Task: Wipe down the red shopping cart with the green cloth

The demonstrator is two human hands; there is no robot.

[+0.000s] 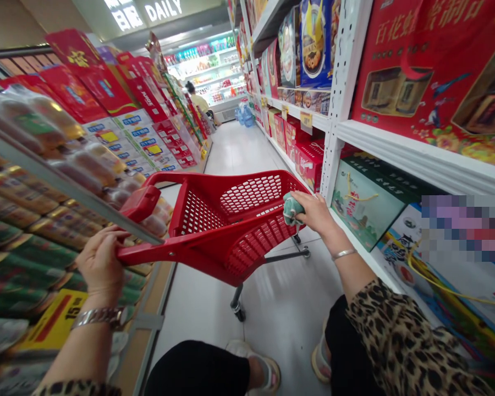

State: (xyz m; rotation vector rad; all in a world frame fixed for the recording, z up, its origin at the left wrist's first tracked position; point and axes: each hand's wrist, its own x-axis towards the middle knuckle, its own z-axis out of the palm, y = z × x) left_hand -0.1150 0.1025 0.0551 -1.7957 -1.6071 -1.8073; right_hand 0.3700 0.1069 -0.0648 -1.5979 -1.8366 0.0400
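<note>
Shop aisle, head view. Left hand point(101, 264) is closed tight around the red cart handle point(148, 254), fingers wrapped over it, at the cart's near-left end. Right hand point(315, 212) is curled around a small green cloth bundle point(292, 209) and presses it against the right rim of the red basket point(231, 220). The bundle lies ahead and to the right of the body, in the right hand's grip; the left hand is well apart from it, across the basket. The basket's long axis runs up the aisle, away from the person. A shelf point(416, 157) of boxed goods stands just beside the right wrist.
</note>
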